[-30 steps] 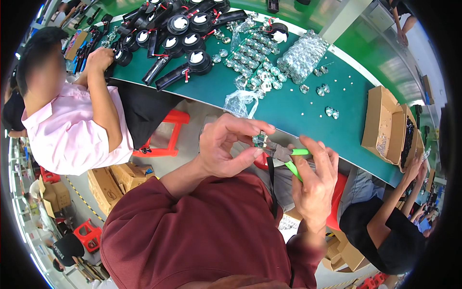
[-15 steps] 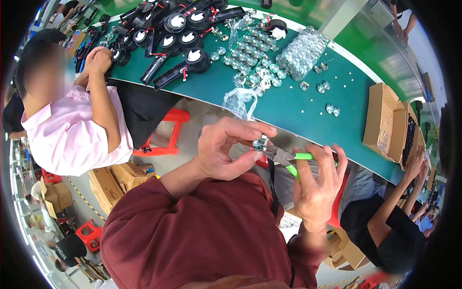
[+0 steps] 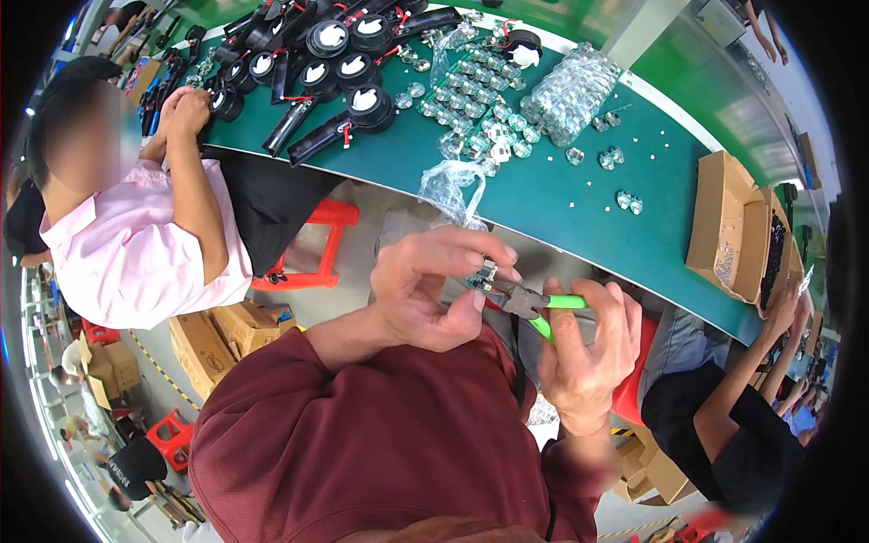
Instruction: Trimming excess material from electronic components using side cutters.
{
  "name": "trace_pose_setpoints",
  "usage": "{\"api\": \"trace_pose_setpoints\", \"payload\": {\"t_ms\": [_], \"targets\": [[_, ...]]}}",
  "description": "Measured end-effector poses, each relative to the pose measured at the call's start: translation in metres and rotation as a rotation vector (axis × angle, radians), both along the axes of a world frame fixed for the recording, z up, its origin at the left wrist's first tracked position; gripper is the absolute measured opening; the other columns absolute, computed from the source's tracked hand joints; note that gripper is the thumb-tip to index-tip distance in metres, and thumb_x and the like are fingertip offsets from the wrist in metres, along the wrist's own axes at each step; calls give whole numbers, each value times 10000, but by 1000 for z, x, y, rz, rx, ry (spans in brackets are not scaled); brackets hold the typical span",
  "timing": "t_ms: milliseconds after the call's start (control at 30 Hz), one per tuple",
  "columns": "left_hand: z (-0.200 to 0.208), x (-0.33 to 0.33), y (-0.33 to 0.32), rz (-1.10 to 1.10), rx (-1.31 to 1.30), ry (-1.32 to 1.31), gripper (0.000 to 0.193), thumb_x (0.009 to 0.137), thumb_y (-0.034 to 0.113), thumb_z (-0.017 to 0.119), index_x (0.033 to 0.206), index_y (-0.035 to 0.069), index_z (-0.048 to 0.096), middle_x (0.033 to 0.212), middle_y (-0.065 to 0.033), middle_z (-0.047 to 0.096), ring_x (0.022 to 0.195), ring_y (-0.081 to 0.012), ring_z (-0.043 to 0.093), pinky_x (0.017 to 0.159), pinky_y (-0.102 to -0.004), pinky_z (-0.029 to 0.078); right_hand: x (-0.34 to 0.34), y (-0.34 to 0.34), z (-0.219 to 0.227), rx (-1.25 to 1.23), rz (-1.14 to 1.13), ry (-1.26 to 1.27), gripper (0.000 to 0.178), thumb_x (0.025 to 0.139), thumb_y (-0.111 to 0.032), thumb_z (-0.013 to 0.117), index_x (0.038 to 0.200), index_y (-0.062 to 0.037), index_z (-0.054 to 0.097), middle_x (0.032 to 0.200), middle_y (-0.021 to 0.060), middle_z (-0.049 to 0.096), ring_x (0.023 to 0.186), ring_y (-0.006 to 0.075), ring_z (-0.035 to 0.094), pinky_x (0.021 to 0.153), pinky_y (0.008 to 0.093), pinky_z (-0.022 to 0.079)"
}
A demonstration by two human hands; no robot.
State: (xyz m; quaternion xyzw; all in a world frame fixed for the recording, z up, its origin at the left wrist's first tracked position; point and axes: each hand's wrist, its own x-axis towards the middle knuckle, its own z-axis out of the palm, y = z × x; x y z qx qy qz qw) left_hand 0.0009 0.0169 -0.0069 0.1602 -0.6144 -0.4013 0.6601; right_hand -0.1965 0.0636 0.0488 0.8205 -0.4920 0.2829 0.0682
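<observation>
So there's one small circuit board piece [image 3: 487, 274] on the go here, up in the air in front of the bench [image 3: 615, 240], pinched between the fingertips of the left hand [image 3: 416, 285]. The right hand [image 3: 587, 353] is wrapped around the green-handled pliers [image 3: 522, 302], handles spread a bit, nose right up against the piece. Can't tell if it's actually biting down, or whether anything has come off the board yet, so I'd call this one mid-job.

As for the rest, there are similar-looking boards [image 3: 466, 89] in rows on the bench, a bagged stack [image 3: 570, 98] right by them, and a few loose pieces [image 3: 629, 202] off to the right with small white bits [image 3: 572, 204] scattered around. No clue which are finished and which are waiting, nothing separates them visibly.

Writing: there's a printed mark on the brown carton [image 3: 201, 355] on the floor, and pale lettering on a dark shirt [image 3: 136, 462] in the background. I can't make out any label on the board or pliers.
</observation>
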Motion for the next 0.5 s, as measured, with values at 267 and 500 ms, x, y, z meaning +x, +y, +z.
{"api": "trace_pose_setpoints", "payload": {"t_ms": [267,500], "targets": [[-8,14,7,-42,292,179,400,769,-203,343,1115,-50,473,1140,-300,589,880,-298,705,776,-437,637,-12,-1,36,-73,-338,-181,235,745,21,770,976,45,736,1014,177,649,864,307,662,773,399,535],[-14,19,-3,-248,557,380,410,777,-191,372,1140,-36,483,1135,-244,618,917,-331,704,769,-459,642,-18,-12,8,-30,-237,-319,219,688,48,789,876,56,677,1041,188,655,842,328,658,702,359,538]]}}
